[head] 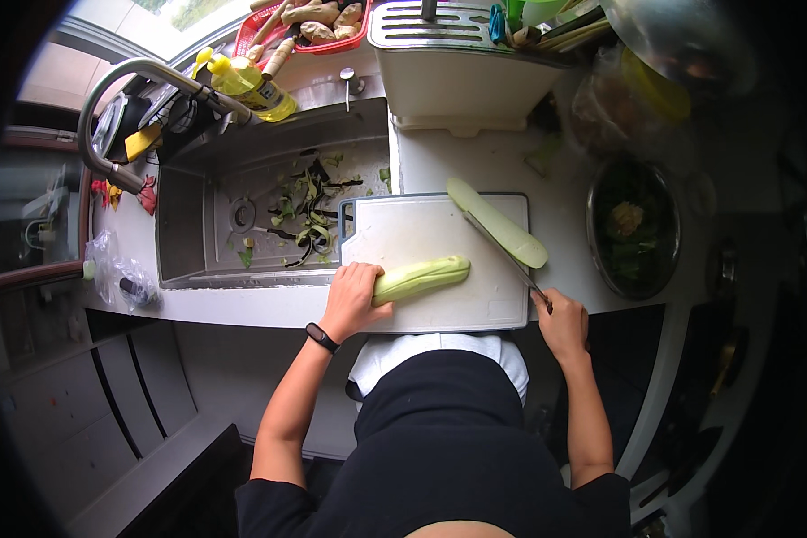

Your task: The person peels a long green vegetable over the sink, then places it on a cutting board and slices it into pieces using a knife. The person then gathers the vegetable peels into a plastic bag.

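Note:
My left hand (353,299) grips the near left end of a peeled pale green vegetable piece (422,277), which lies on the white cutting board (403,225). In my right hand (563,325) is the handle of a kitchen knife (504,251), its blade slanting up and left over the board's right side. A second peeled piece (497,223), with a flat pale face showing, lies along the blade's far side and reaches past the board's right edge. Whether the blade touches that piece, I cannot tell.
The board's left edge overhangs a steel sink (181,235) holding green and dark peelings (309,215). A curved faucet (87,114) and a yellow soap bottle (259,91) stand behind. A white knife block (457,87) is at the back; a metal bowl of greens (635,252) sits right.

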The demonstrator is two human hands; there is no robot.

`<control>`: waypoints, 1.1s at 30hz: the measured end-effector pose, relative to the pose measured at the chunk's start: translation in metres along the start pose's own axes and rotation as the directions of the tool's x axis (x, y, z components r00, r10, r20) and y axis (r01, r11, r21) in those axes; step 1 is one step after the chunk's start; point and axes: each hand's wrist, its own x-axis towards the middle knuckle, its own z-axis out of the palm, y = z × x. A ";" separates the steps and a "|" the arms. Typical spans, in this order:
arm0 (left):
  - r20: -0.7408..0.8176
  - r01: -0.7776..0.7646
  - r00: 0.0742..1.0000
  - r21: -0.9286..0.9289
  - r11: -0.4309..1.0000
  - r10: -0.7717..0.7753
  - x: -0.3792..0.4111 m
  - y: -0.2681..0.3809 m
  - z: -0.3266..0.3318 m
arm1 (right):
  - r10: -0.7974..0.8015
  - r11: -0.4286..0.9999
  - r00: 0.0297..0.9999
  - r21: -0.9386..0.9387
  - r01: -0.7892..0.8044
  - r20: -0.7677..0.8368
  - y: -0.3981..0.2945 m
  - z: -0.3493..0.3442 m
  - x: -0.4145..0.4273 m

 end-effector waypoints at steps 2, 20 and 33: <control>-0.043 0.034 0.998 -0.014 0.999 -0.035 -0.001 -0.003 0.003 | 0.022 1.000 1.000 0.019 -0.022 0.009 -0.002 0.002 -0.003; -0.041 0.068 0.997 -0.023 0.997 -0.069 0.006 0.009 -0.003 | -0.037 0.995 0.999 0.090 0.038 -0.017 -0.029 0.022 0.000; -0.127 0.112 0.985 -0.059 0.992 -0.119 -0.006 0.002 0.008 | -0.084 0.996 0.995 0.047 0.082 0.050 -0.024 0.025 -0.001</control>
